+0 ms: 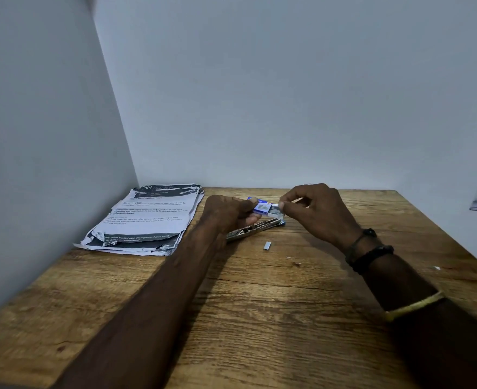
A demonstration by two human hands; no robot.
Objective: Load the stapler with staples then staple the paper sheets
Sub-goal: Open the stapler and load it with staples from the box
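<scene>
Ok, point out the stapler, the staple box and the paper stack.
stapler [245,231]: head view, on its open metal rail lying on the table.
staple box [262,207]: head view, on its blue face.
paper stack [147,217]: head view, on the printed top sheet.

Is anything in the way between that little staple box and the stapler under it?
Nothing visible. The small blue cardboard staple box, gripped by the left hand and pinched by the right hand, hangs just above the open silver metal stapler.

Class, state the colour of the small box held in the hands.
The box is blue with white; head view shows it best.
</scene>
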